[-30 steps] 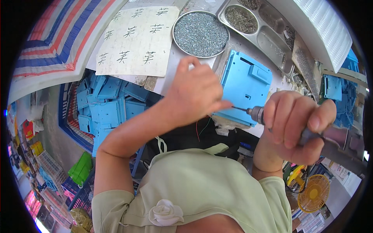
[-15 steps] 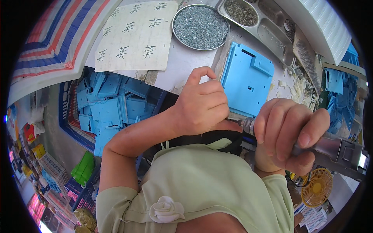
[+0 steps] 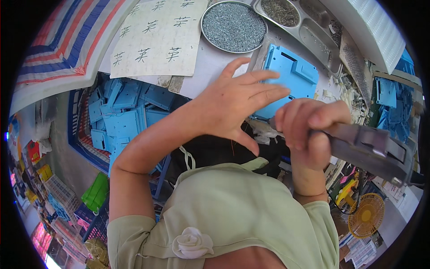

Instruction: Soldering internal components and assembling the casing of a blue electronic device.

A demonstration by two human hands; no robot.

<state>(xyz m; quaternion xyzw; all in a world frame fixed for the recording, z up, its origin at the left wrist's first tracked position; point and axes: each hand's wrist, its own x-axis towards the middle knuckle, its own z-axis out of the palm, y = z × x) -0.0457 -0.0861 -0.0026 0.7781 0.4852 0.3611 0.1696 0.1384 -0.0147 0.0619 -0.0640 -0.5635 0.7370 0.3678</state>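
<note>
Your right hand has a tight grip on the power screwdriver, aimed at the blue plate; your left hand hovers spread above the counter, screws in the round tray handy.

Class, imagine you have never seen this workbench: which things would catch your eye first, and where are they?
At centre, the left hand is spread open over a flat light-blue plastic panel. To its right, the right hand grips a grey power screwdriver. Above, a round metal tray of small silver screws sits on the table.
</note>
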